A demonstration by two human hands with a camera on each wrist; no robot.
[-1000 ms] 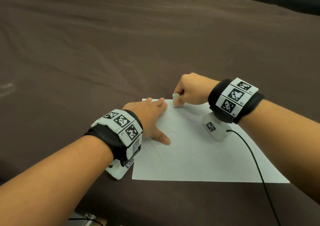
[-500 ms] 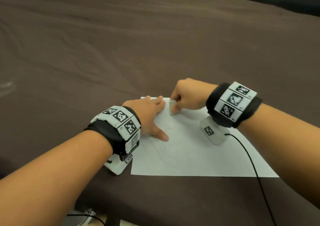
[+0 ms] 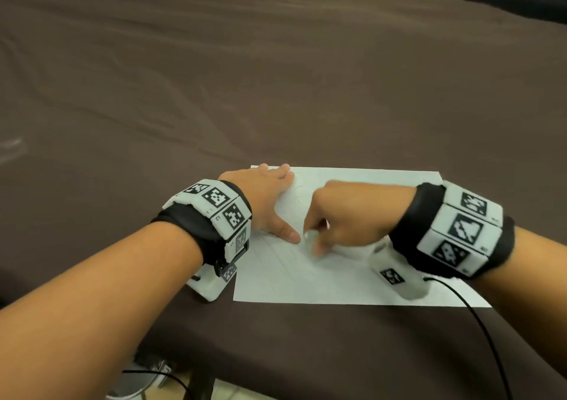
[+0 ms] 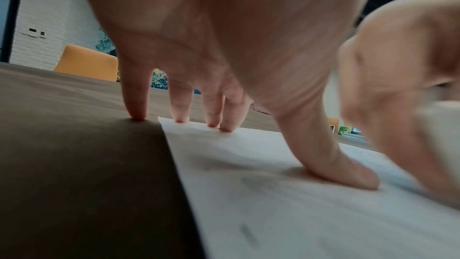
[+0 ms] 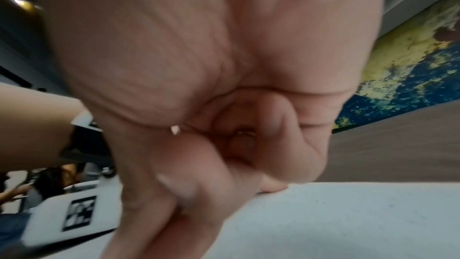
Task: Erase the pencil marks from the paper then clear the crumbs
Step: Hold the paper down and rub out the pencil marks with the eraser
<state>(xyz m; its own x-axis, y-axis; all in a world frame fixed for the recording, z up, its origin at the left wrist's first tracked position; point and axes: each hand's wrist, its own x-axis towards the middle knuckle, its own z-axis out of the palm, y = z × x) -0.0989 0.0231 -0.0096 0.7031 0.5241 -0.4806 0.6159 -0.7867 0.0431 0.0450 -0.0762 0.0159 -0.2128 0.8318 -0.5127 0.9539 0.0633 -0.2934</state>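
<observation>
Head view shows the rubbing-out step under way, by my judgement: the paper (image 3: 352, 277) lies flat on the brown-covered worktop (image 3: 276, 77), and faint pencil lines (image 3: 285, 264) remain on the near-left part, just below both grips, so clearing crumbs is not yet due. Next the stroke would need to work down over those lines with the sheet pinned firmly so it does not buckle.

Left hand (image 3: 264, 203) lies flat and spread on the sheet's far-left corner; the left wrist view shows its fingertips (image 4: 211, 123) and thumb pressing the paper, the little finger off on the cloth. Right hand (image 3: 346, 215) is curled, pinching a small white eraser (image 3: 313, 237) whose tip meets the paper just beside the left thumb. Dark specks that may be crumbs (image 5: 392, 205) dot the sheet right of that grip.
</observation>
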